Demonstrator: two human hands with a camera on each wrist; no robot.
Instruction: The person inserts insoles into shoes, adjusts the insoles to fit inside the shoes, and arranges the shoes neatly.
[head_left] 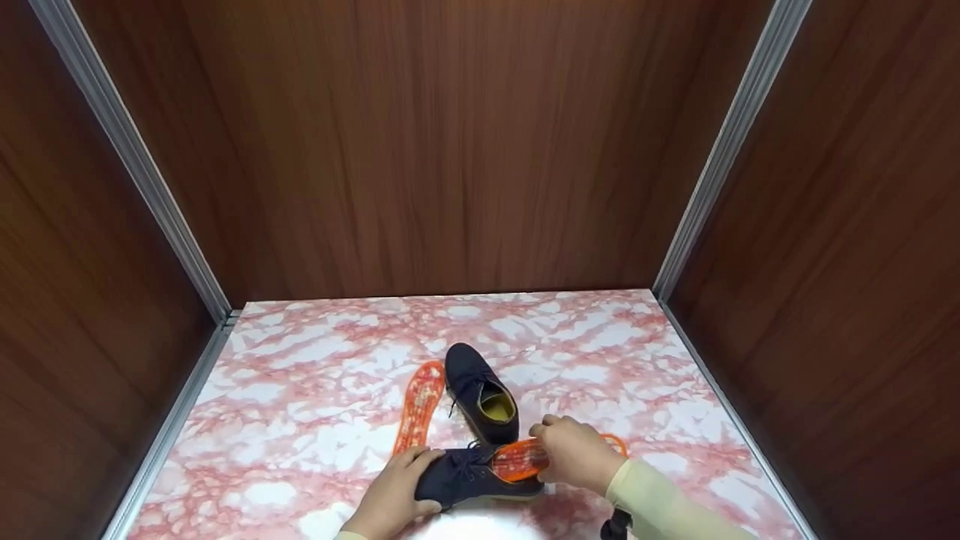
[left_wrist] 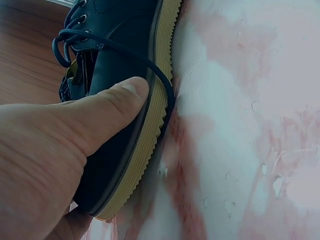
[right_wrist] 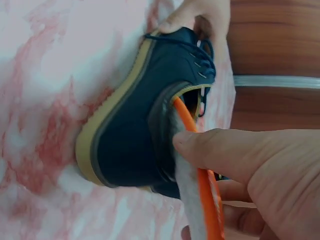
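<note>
Here, the left hand is gripping a ridge-soled shoe by the toe, the right hand pinching an orange-edged insole.

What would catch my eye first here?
Probably the bright orange-edged insole in the right hand, its tip inside the opening of a dark shoe that the left hand grips by the toe. A similar insole lies beside the other dark shoe, on the pink-and-white marbled surface.

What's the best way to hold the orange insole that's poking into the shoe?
Probably by pinching the insole on the part outside the shoe, coming from the heel side: it is thin, and its other end is in the shoe.
</note>
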